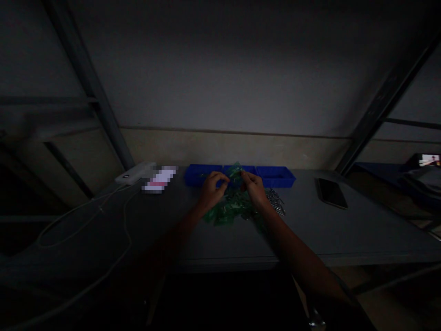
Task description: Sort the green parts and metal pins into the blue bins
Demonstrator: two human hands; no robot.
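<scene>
My left hand [212,189] and my right hand [255,188] are raised together over the grey table [344,230], fingers pinched on the two sides of a small green plastic bag [235,172]. Under them lies a heap of more green bags [229,211]. A small pile of metal screws [276,201] sits just right of my right hand. Behind my hands stands a row of blue trays [275,177].
A dark phone [331,193] lies flat at the right of the table. A white power bank [135,172] with a cable [113,225] trailing toward me is at the back left, next to a pink-and-white card [159,180]. Metal rack struts flank both sides.
</scene>
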